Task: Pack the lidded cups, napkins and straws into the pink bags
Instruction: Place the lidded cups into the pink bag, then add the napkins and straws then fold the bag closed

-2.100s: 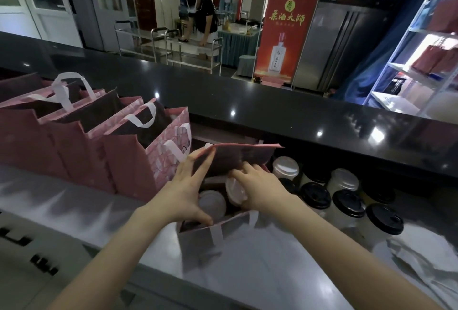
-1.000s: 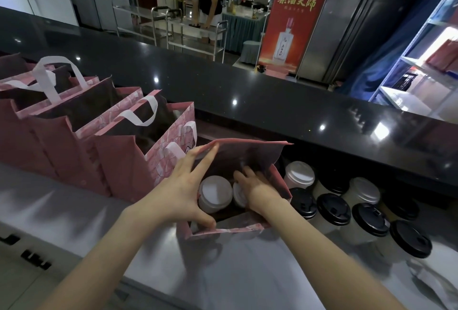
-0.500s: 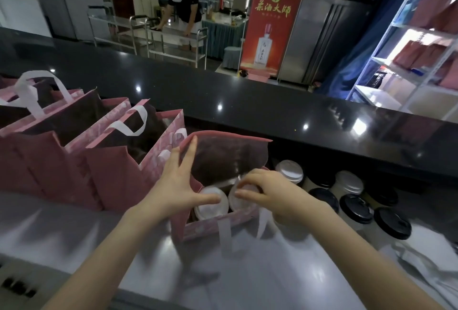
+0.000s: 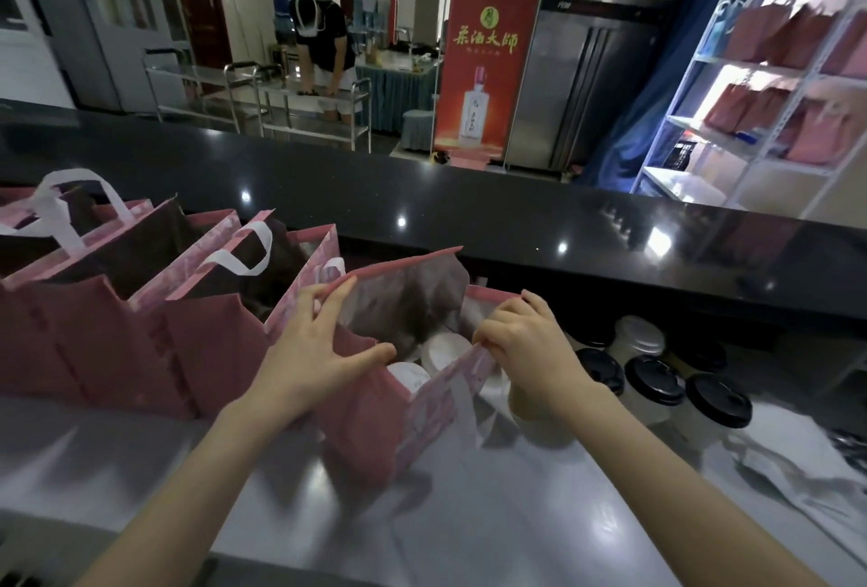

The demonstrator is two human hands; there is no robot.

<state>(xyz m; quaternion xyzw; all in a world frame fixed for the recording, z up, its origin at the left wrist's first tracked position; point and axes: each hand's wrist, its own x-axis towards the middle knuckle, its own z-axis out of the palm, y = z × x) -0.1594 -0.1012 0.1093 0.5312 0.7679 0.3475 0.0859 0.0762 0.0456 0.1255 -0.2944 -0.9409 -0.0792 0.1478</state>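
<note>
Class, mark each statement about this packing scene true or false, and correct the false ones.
1. The right hand pinches the near rim of the open pink bag. True.
2. The cups in that bag have black lids. False: white-lidded cups sit inside.
3. Black-lidded cups stand on the counter to the bag's right. True.
4. The left hand holds a straw. False: its straight fingers rest on the bag's left edge.

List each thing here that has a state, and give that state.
Front bag, upright, mouth held open.
Bagged cups, lidded, upright.
Left hand, fingers spread straight against the bag's left side.
Right hand, pinches the bag's near rim.
Other bags, upright, open.
Loose cups, lidded, upright, unpacked.
</note>
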